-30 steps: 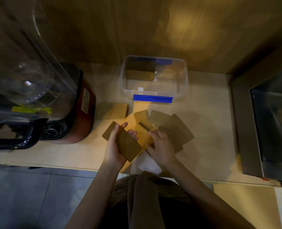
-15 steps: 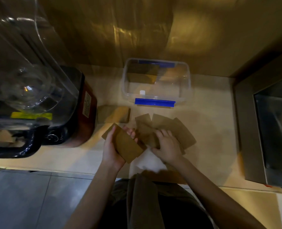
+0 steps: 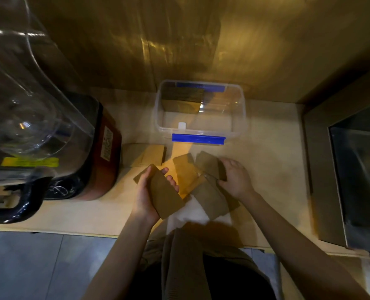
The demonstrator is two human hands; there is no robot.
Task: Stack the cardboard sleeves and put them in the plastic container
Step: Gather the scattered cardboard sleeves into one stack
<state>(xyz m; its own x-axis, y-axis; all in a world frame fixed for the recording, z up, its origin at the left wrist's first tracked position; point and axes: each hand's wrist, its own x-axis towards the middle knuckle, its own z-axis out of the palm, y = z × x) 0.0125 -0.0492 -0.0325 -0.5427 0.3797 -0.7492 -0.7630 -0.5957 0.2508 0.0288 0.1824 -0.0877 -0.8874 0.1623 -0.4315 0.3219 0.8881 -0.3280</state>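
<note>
My left hand (image 3: 146,194) holds a small stack of flat brown cardboard sleeves (image 3: 163,194) tilted above the counter. My right hand (image 3: 236,177) rests on the right side of several loose sleeves (image 3: 210,191) spread on the counter, its fingers gripping the edge of one dark sleeve (image 3: 222,169). Another sleeve stack (image 3: 146,154) lies flat to the left, near the blender. The clear plastic container (image 3: 238,118) with blue clips stands open behind the pile, with some sleeves upright in its back left corner.
A blender (image 3: 49,126) with a clear jug and red-black base fills the left of the counter. A metal appliance (image 3: 353,169) stands at the right. A white cloth (image 3: 188,213) lies under the loose sleeves at the counter's front edge. A wooden wall rises behind.
My right hand has shifted right and farther back, from the middle of the loose pile to its right edge. The left hand keeps its stack in about the same place.
</note>
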